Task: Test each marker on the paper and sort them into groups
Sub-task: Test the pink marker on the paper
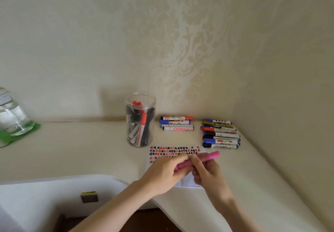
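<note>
Head view: pink marker [210, 156] between both hands

Both hands on a pink marker [207, 159] over the scribbled paper [162, 152]: left hand [162, 172], right hand [207, 173]. Clear jar [140, 119] of markers behind, two sorted piles [177, 123] [220, 135] by the wall.

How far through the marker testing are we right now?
Done: two sorted groups lie by the wall, a smaller group of markers and a larger group of markers, and the white test paper carries rows of red and black marks. In hand: the left hand and right hand both grip a pink marker. Left: markers in the clear plastic jar.
</note>
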Demonstrator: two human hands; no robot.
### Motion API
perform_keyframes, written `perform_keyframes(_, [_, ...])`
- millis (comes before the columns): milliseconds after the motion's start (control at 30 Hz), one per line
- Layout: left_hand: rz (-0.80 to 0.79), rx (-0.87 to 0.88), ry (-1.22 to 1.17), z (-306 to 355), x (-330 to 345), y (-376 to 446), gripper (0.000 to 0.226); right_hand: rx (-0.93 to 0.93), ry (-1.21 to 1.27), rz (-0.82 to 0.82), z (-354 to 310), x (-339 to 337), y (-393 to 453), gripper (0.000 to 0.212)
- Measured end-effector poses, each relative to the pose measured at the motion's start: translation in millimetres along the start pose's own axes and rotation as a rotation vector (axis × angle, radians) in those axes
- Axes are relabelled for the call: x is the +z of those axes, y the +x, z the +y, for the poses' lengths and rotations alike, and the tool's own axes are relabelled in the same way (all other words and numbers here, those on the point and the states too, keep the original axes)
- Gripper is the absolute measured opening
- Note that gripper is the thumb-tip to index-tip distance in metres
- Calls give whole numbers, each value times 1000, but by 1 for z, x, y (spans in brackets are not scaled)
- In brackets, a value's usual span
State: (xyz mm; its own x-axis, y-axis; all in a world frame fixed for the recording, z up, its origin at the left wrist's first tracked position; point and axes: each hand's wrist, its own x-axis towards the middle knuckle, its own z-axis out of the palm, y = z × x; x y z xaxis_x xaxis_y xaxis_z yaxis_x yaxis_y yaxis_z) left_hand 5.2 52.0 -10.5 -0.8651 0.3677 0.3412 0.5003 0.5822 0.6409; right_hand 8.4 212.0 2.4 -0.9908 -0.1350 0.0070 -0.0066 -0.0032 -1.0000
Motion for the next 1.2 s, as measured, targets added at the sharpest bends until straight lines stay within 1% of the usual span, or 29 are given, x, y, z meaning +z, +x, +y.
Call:
perform_keyframes(33, [-10, -17, -7, -3, -1, -1, 28, -9, 19, 7, 1, -5, 0, 28])
perform_keyframes(100, [-48, -97, 49, -13, -4, 0, 44, 19, 95, 129, 0, -21, 5, 22])
perform_keyframes(167, [-58, -170, 152, -27, -8, 2, 62, 70, 165, 248, -4, -44, 14, 22])
perform_keyframes(200, [-52, -162, 231, -33, -10, 2, 66, 90, 174, 272, -7, -54, 17, 21])
perform_keyframes(267, [-43, -105, 387, -40, -8, 9, 65, 103, 157, 277, -9, -66, 22, 18])
perform_keyframes(333, [-70, -79, 473, -41, -2, 21, 68, 94, 102, 271, -6, -68, 27, 17])
perform_keyframes(433, [-142, -92, 568, -37, 7, 42, 74, 87, 52, 276, 0, -62, 35, 14])
perform_keyframes(500, [-180, -111, 622, -39, 10, 50, 75, 80, 24, 280, 0, -58, 41, 17])
perform_keyframes(567, [-205, -152, 607, -45, 13, 51, 76, 49, -22, 264, -1, -52, 45, 19])
perform_keyframes(667, [-164, -178, 568, -52, 11, 42, 78, -1, -102, 210, -5, -39, 52, 22])
perform_keyframes(767, [-108, -174, 610, -56, 8, 34, 85, -22, -200, 186, 0, -28, 62, 14])
perform_keyframes(833, [-49, -176, 631, -57, 11, 30, 87, -32, -258, 207, 12, -22, 66, 11])
perform_keyframes(967, [69, -161, 630, -61, 18, 24, 80, -101, -453, 281, 37, -19, 63, 15])
perform_keyframes(1067, [116, -119, 612, -62, 20, 25, 75, -85, -511, 291, 40, -23, 66, 11])
perform_keyframes(1200, [146, -103, 616, -64, 23, 25, 70, -61, -532, 294, 39, -23, 64, 14])
